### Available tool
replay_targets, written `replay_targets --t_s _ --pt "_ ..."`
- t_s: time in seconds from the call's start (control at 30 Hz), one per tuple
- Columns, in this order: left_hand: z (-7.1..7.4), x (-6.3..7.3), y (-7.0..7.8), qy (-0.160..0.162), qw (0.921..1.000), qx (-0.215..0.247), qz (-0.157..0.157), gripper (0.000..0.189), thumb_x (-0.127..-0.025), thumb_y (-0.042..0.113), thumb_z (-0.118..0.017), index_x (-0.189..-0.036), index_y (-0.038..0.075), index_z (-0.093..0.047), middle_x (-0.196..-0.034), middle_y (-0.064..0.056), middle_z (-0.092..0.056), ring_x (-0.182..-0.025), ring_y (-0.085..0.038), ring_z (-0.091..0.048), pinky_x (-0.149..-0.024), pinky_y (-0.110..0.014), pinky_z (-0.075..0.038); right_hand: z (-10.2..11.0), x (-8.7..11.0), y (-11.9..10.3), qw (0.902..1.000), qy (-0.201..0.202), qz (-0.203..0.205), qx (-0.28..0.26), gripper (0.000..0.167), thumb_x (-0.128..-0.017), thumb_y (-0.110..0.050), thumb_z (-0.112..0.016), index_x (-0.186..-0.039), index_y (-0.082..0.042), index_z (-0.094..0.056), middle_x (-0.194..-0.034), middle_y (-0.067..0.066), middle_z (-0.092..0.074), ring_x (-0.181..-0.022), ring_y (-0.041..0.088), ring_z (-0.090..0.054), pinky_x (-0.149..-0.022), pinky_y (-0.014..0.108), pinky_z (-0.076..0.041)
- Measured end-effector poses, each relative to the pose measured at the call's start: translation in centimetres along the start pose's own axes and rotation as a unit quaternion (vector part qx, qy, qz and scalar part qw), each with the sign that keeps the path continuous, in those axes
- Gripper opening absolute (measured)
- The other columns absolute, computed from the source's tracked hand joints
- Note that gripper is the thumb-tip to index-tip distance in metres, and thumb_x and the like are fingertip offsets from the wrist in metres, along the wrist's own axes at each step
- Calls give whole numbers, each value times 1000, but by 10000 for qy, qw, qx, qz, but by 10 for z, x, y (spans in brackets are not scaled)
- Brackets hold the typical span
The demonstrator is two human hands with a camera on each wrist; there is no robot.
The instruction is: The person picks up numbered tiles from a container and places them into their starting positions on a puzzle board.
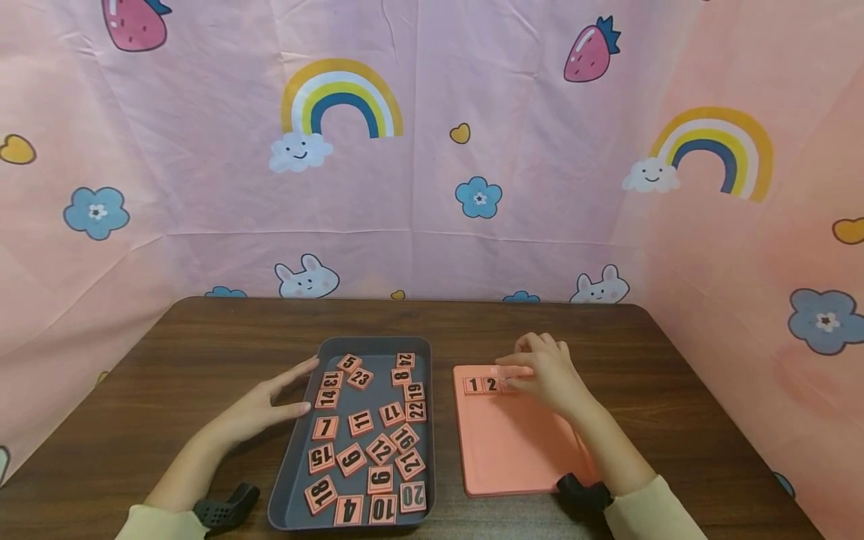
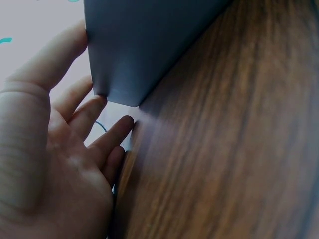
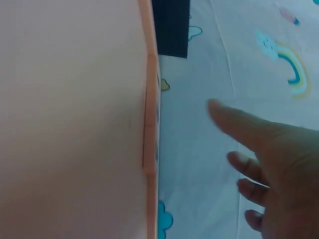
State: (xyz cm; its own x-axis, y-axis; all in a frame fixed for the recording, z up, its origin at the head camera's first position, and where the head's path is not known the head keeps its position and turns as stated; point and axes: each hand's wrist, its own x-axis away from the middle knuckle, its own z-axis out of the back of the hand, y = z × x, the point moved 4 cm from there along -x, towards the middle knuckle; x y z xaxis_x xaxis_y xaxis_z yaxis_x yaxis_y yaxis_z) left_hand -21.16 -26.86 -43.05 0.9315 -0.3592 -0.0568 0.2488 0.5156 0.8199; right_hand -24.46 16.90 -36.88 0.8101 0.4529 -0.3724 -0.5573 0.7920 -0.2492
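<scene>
Pink board [image 1: 509, 450]: tiles [image 1: 492, 385] could skew if our empty, relaxed right hand [image 1: 552, 375] brushes them; unclenched left hand [image 1: 259, 409] touches tray [image 1: 381, 356] left of board.

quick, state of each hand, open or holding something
Left hand: open, fingers touching the gray tray.
Right hand: open, holding nothing, over the pink board.

Left hand [image 1: 253, 412]: thumb [image 1: 292, 412] and fingers [image 1: 293, 373] extended, spread. Right hand [image 1: 552, 375]: fingers [image 3: 253, 192] loosely bent, tips apart. Left forearm [image 1: 192, 461] and right forearm [image 1: 617, 450] angled inward.
</scene>
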Motion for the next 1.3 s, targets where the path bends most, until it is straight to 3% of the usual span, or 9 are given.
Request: replay_targets --t_s 0.37,0.73,0.93,1.3 --pt "0 0 0 -14 10000 5 -14 69 -92 25 -65 -151 20 -31 -155 -17 -24 -137 -50 -17 -95 -74 -23 8 -2 -48 9969 302 606 -408 33 -69 -28 -85 -101 -22 -77 -95 -6 -48 -90 17 -41 -76 42 -28" --pt "0 -1 -2 -12 10000 -21 -75 68 -91 25 -66 -151 20 -32 -154 -17 -25 -137 -50 -19 -96 -73 -23 18 1 -89 9879 199 1079 -1097 35 -71 -29 -84 -105 -27 -76 -98 -12 -47 -90 10 -38 -81 41 -28" --pt "0 -1 -3 0 10000 -18 -49 68 -91 25 -66 -151 20 -32 -154 -17 -25 -137 -50 -19 -95 -74 -24 17 0 -104 9854 -10 1136 -1269 35 -72 -32 -83 -106 -31 -75 -100 -13 -47 -89 9 -36 -80 40 -26" --pt "0 -1 -3 -13 10000 12 15 68 -91 25 -65 -151 21 -32 -155 -16 -24 -137 -50 -17 -95 -75 -23 9 -7 -122 9806 -39 1493 -1272 35 -73 -33 -82 -107 -30 -75 -100 -12 -46 -90 9 -36 -78 37 -26"
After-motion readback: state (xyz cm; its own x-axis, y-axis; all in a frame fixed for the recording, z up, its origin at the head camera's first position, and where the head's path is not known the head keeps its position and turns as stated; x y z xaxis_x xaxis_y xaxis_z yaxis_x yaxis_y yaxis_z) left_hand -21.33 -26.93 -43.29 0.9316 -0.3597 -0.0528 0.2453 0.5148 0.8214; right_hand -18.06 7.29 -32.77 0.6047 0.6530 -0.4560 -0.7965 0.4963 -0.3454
